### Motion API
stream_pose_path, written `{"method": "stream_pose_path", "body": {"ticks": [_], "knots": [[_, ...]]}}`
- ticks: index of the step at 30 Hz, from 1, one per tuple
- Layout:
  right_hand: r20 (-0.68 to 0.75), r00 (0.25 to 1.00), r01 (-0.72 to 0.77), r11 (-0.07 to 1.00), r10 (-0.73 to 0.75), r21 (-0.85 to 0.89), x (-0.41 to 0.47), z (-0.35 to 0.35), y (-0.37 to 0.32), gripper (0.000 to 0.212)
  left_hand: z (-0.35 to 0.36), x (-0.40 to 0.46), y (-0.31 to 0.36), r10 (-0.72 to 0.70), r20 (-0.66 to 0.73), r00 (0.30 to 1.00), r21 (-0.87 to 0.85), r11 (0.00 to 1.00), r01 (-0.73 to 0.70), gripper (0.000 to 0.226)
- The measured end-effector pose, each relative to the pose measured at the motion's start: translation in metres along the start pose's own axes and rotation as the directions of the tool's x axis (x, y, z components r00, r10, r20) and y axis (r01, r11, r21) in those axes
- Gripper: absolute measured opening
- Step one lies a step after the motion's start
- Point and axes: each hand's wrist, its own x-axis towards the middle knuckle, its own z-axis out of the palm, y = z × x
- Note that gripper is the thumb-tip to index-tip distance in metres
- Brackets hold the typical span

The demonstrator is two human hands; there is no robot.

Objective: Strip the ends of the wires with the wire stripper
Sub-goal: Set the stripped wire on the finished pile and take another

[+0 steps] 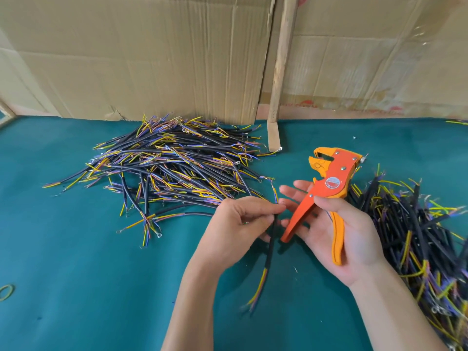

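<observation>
My left hand [238, 224] pinches a black cable [271, 249] near its upper end; the cable hangs down toward me, with yellow, purple and brown cores fanning out at its lower tip. My right hand [336, 229] holds the orange and yellow wire stripper [331, 178], thumb over the pivot, fingers under the handles. The stripper's handles are spread and its jaws point away from me. The cable's top end sits just left of the orange handle, apart from the jaws.
A large heap of black cables with coloured cores [172, 171] lies on the teal cloth table [76, 262] at the back left. A second heap [417, 236] lies at the right edge. Cardboard [152, 59] and a wooden slat [281, 72] stand behind. A rubber band [6, 292] lies front left.
</observation>
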Motion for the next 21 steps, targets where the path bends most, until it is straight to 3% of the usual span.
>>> {"method": "stream_pose_path", "body": {"ticks": [3,7,13,21], "knots": [[-0.001,1.0,-0.004,1.0,0.004,-0.021,0.0012,-0.0003,0.0011,0.059,0.0015,0.0009,-0.0004,0.0,-0.027,1.0,0.027,1.0,0.001,0.021],[-0.005,1.0,-0.001,1.0,0.001,-0.025,0.0019,0.0001,0.001,0.057,0.0055,0.004,-0.001,0.045,-0.15,0.988,0.225,0.974,-0.011,0.025],[0.016,1.0,0.016,0.999,-0.016,-0.032,0.0011,-0.0021,0.0025,0.056,0.0039,0.0059,-0.0024,0.029,-0.195,0.98,0.197,0.98,0.01,0.031],[0.049,0.999,0.017,0.999,-0.015,-0.037,0.0009,-0.0016,0.0026,0.054,0.0038,0.0053,-0.004,0.023,-0.194,0.981,0.175,0.984,0.012,0.018]]}}
